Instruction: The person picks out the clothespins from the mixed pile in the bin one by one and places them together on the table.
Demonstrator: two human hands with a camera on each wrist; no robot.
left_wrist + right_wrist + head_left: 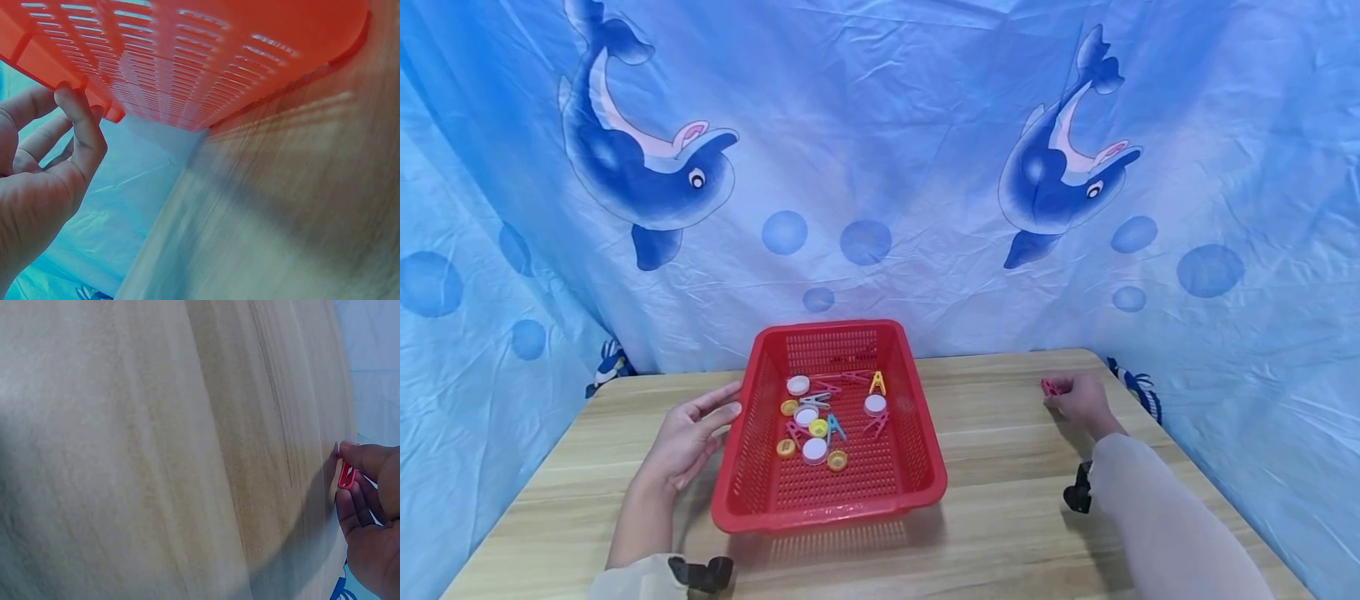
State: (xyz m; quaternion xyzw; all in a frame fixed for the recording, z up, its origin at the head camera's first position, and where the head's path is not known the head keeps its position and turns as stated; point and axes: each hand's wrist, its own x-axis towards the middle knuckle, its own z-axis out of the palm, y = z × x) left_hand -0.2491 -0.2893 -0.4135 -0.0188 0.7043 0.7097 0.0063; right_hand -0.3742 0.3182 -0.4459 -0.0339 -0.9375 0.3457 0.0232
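On the left, my left hand (688, 442) touches the outer rim of a red plastic basket (928, 442) with its thumb and fingertips. In the left wrist view the loosely bent fingers (87, 147) meet the rim's edge from outside. Inside the basket lie several clothespins, among them a yellow one (877, 383) and a blue one (835, 427), with white caps (815, 451) and yellow caps (837, 460). Far to the right, my right hand (1081, 402) pinches a small pink clothespin (347, 474) between thumb and fingers, close to the tabletop.
The wood-grain table (1000, 500) extends around the basket. Behind it hangs a blue cloth (880, 167) printed with dolphins and bubbles. Blue-and-white printed figures show on the cloth beside the table's far left and far right corners.
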